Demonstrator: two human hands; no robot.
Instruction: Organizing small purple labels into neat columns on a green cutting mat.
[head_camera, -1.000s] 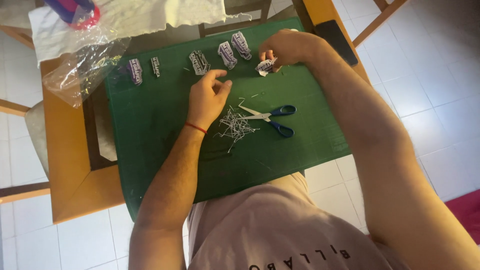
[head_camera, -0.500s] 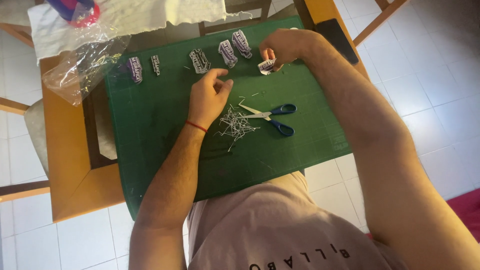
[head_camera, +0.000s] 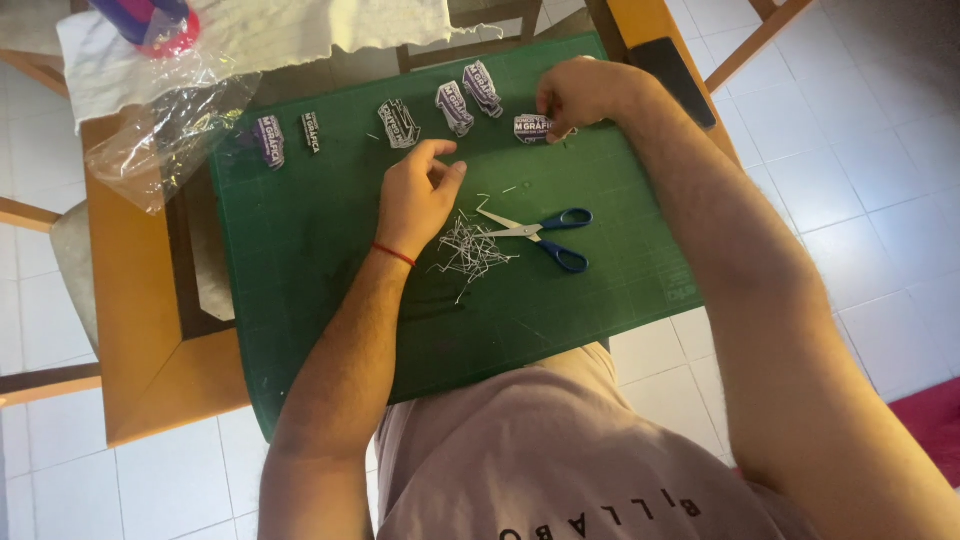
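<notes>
Overhead view of a seated person at a wooden counter (head_camera: 140, 330) covered by a green cutting mat (head_camera: 300, 250). The right hand (head_camera: 575, 95) is closed on a small printed paper label (head_camera: 532, 128), pinched at its upper edge so that its lower part lies on the mat at the far right of the row. The left hand (head_camera: 415, 195) rests on the mat with fingers loosely curled and apart, holding nothing, just beside a heap of thin paper trimmings (head_camera: 472, 250). Blue-handled scissors (head_camera: 545, 232) lie with blades together between the heap and the person's right arm, within easy reach of either hand. Five further cut labels (head_camera: 395, 122) lie in a loose row along the mat's far edge, well apart from the trimmings, apparently to keep finished pieces separate from waste. A crumpled clear plastic bag (head_camera: 165, 130) and a white cloth (head_camera: 300, 30) lie beyond the mat; a dark phone (head_camera: 672, 80) lies at the far right corner.
</notes>
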